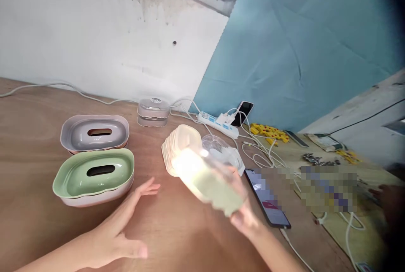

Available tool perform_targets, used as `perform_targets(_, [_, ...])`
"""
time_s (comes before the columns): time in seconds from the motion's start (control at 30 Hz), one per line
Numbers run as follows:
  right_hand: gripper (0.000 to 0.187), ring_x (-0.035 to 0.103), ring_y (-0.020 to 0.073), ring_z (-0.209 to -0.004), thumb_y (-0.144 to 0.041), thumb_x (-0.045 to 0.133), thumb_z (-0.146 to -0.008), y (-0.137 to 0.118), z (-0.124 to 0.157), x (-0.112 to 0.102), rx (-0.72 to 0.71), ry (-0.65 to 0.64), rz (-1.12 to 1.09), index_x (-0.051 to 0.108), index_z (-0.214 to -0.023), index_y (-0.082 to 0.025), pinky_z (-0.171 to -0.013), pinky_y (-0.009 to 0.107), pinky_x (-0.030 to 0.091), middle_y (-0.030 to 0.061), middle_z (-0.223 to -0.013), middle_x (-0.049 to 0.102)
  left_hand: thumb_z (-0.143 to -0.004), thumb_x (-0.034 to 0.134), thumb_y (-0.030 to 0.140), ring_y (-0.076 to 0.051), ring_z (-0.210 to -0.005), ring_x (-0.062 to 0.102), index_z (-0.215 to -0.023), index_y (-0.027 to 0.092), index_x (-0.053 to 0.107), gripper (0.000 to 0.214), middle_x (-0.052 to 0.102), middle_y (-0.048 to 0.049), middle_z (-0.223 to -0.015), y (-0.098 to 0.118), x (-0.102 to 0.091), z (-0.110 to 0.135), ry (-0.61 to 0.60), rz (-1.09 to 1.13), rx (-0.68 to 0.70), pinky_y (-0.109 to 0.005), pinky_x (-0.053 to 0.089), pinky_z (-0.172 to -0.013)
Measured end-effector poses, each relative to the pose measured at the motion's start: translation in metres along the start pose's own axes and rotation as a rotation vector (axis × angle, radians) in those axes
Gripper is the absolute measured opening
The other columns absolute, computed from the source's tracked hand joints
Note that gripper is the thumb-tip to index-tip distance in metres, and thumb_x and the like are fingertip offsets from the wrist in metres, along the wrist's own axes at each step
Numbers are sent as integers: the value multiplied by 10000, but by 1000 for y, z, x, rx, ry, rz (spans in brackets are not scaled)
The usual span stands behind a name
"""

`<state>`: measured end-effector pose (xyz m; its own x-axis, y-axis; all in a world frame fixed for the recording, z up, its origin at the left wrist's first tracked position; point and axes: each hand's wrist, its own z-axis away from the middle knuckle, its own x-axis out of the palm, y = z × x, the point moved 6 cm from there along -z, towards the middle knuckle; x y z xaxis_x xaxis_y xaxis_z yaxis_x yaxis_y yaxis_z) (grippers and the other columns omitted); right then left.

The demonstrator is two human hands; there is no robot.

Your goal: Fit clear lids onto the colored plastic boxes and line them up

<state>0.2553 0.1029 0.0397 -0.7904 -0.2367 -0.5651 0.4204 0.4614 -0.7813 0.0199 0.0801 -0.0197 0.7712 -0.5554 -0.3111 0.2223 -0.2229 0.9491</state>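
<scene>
Your right hand [245, 217] was closed on a pale green translucent plastic piece [210, 185], which was held tilted above the brown wooden table [177, 230], near its middle; the piece was blurred, so its exact shape could not be told. Your left hand [122, 230] was open with the fingers stretched and held nothing, low over the table, just beside a green oval plastic tray with a slot [95, 175]. Behind this tray lay a grey oval plastic tray [95, 132]. A stack of cream translucent lids [180, 143] stood just behind the held piece. To the right lay a lit black smartphone [268, 200] and, farther, a white power strip [218, 120]. The stained white wall [95, 31] met a blue cloth sheet [300, 44] at the far side.
</scene>
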Motion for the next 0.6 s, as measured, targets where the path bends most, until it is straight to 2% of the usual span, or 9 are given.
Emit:
perform_targets(0.03, [778, 627, 264, -904, -663, 504, -734, -5, -17, -19, -36, 88, -93, 93, -1323, -365, -645, 428, 560, 114, -1207, 501, -823, 492, 655, -309, -1344, 313, -1436, 368, 135, 765, 302, -90, -1475, 1, 2, 1, -10, -71, 13, -574, 255, -1087])
perform_targets(0.07, [784, 607, 280, -976, -685, 528, -720, -9, -37, -36, -44, 144, -145, 131, -1322, -377, -707, 459, 558, 104, -1222, 503, -875, 520, 509, -299, -1329, 336, -1405, 361, 230, 623, 342, -76, -1452, 3, 4, 1, -20, -159, 41, -555, 293, -1076])
perform_targets(0.13, [826, 576, 289, -1054, -669, 632, -663, -18, -85, -62, -70, 221, -183, 210, -1299, -352, -778, 470, 547, 94, -1238, 495, -815, 575, 244, -298, -1300, 364, -1324, 322, 378, 551, 400, -62, -1414, 9, 11, 2, -31, -357, 122, -526, 344, -1054])
perform_targets(0.2, [865, 569, 262, -1068, -555, 766, -587, -20, -140, -69, -50, 153, -159, 257, -1244, -317, -846, 445, 531, 87, -1252, 490, -699, 584, 126, -314, -1288, 372, -1261, 282, 451, 598, 421, -63, -1408, 15, 16, 3, -23, -519, 182, -523, 350, -1051])
perform_targets(0.3, [859, 566, 227, -1053, -419, 817, -544, -13, -217, -61, -32, 29, -101, 270, -1188, -264, -902, 424, 508, 81, -1196, 515, -659, 574, 107, -324, -1289, 376, -1234, 255, 484, 600, 425, -68, -1421, 22, 18, 2, -40, -633, 198, -522, 340, -1059])
perform_targets(0.4, [845, 558, 224, -1039, -271, 822, -506, 9, -271, -45, 41, -23, -4, 283, -1156, -232, -919, 432, 494, 75, -1140, 514, -665, 580, 126, -324, -1283, 383, -1234, 243, 493, 587, 440, -76, -1414, 22, 18, 0, -82, -666, 215, -511, 351, -1049])
perform_targets(0.5, [849, 556, 223, -1035, -196, 798, -505, 27, -300, -31, 66, -73, 3, 273, -1171, -227, -916, 437, 494, 88, -1177, 480, -676, 616, 175, -340, -1278, 385, -1226, 236, 498, 566, 442, -95, -1413, 10, 19, -4, -76, -679, 257, -517, 355, -1037])
perform_targets(0.6, [862, 558, 217, -1041, -158, 787, -506, 41, -311, -21, 60, -113, -29, 264, -1186, -241, -934, 434, 484, 88, -1211, 472, -726, 648, 280, -355, -1260, 407, -1235, 241, 496, 533, 451, -110, -1403, -7, 24, -8, -115, -677, 319, -519, 370, -1020])
